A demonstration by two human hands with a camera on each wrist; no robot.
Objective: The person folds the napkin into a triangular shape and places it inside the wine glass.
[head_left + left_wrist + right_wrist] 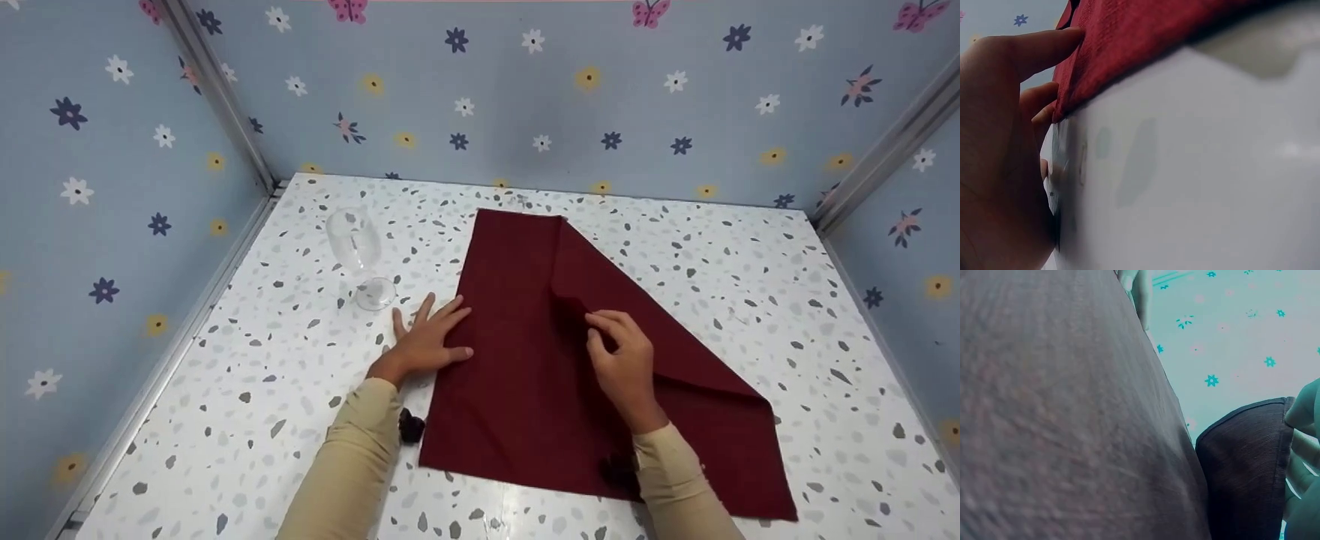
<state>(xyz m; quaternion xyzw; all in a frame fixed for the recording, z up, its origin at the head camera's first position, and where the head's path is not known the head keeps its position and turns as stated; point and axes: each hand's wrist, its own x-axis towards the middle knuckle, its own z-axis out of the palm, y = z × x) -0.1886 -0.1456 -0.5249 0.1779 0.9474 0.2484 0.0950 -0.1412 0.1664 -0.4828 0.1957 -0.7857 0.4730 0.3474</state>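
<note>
A dark red cloth napkin (495,360) lies on the table, its right side folded over toward the middle. My left hand (429,339) is spread at the napkin's left edge, fingertips resting on the cloth; the left wrist view shows the thumb and fingers (1050,50) against the red edge. With thumb and fingers my right hand (624,360) pinches a lifted corner of the folded part, near the napkin's middle. In the right wrist view that raised flap (1247,461) hangs from the fingers at the right. The palm side of the right hand is mostly hidden in the head view.
A clear stemmed glass (356,244) lies on its side left of the napkin, beyond the left hand. The speckled white table (247,360) is bounded by flower-patterned panels (495,90) at the back and both sides.
</note>
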